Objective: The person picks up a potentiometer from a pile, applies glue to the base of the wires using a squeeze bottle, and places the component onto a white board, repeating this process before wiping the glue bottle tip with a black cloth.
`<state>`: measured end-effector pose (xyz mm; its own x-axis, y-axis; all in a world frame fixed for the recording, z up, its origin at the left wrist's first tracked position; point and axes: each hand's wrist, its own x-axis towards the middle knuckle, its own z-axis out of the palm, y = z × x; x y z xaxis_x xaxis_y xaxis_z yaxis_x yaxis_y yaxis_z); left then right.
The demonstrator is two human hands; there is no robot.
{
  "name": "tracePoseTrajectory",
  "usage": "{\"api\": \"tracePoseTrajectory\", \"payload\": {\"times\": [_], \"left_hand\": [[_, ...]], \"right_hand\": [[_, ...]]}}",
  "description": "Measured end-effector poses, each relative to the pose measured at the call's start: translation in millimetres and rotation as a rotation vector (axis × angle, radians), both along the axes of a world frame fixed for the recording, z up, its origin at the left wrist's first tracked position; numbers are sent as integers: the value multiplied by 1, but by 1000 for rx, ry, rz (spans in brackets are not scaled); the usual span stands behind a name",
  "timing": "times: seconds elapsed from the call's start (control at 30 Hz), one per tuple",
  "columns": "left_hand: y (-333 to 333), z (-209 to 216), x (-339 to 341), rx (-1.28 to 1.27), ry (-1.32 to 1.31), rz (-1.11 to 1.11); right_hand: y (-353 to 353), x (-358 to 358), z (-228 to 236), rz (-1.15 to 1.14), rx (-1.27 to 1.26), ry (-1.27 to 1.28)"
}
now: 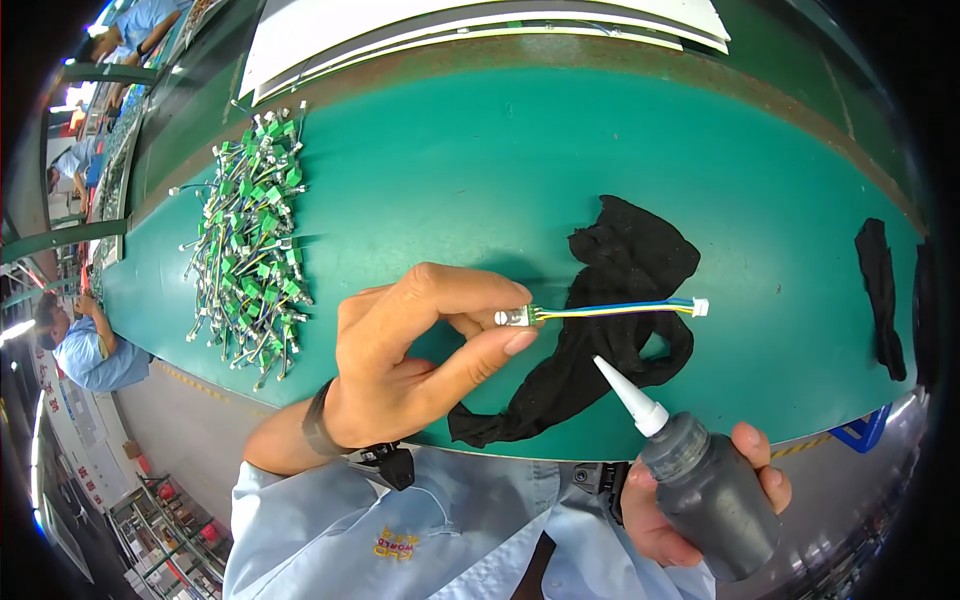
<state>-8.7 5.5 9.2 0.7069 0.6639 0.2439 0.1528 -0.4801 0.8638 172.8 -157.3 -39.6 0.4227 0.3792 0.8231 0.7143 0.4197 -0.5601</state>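
Between thumb and fingertips, my left hand [415,350] pinches a small wired circuit board [520,316] above the table. Its blue, yellow and white wires run out to the right and end in a white connector [700,307]. My right hand [665,515] grips a dark squeeze bottle [715,505] at the table's near edge. The bottle's white cone nozzle [632,395] tilts up and left, apart from the board. A crumpled black cloth [635,265] lies on the table behind and beneath the wires.
A heap of similar wired parts with green pieces [250,245] covers the left of the green table [440,190]. Another black cloth strip [880,300] lies far right. White panels [480,40] stand beyond the far edge. Other people [95,345] work at the left.
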Motion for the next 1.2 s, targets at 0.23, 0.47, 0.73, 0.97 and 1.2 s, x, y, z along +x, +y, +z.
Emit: {"api": "tracePoseTrajectory", "payload": {"times": [0.23,0.47,0.73,0.97,1.2], "left_hand": [[-7,5,5,-485,-133,163],[0,1,8,-686,-168,168],[5,0,6,-781,-258,169],[5,-4,4,-703,-297,200],[3,-2,7,-787,-244,283]], "right_hand": [[1,0,0,30,28,10],[-1,2,-3,-26,-8,-24],[-3,2,0,-23,-14,-16],[3,3,-4,-20,51,-65],[0,0,1,-36,-16,-21]]}}
